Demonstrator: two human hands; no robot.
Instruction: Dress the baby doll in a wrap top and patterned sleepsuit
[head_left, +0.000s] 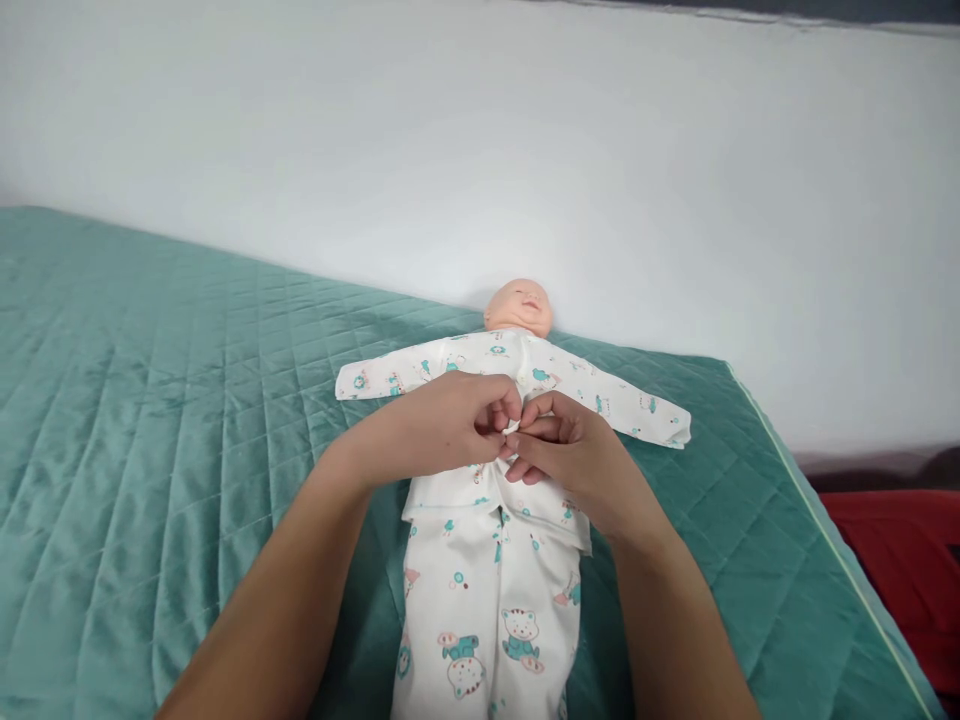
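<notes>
A baby doll (520, 306) lies face up with its head by the wall. It wears a white printed top (450, 492) with long sleeves spread to both sides, and matching printed trousers (450, 620). Over the chest, my left hand (450, 420) pinches the top's front edge between thumb and fingers. My right hand (562, 445) meets it from the other side, its thumb and forefinger closed on the same bit of white cloth. Whether a button or snap lies between the fingertips is hidden. Below the hands, the top's hem overlaps the trousers' waist.
A green quilted bedspread (187, 450) lies under the doll, with its piped edge running down on the right. Behind stands a white wall (337, 140). Beyond the bed's right edge is a red object (900, 560), partly cut off.
</notes>
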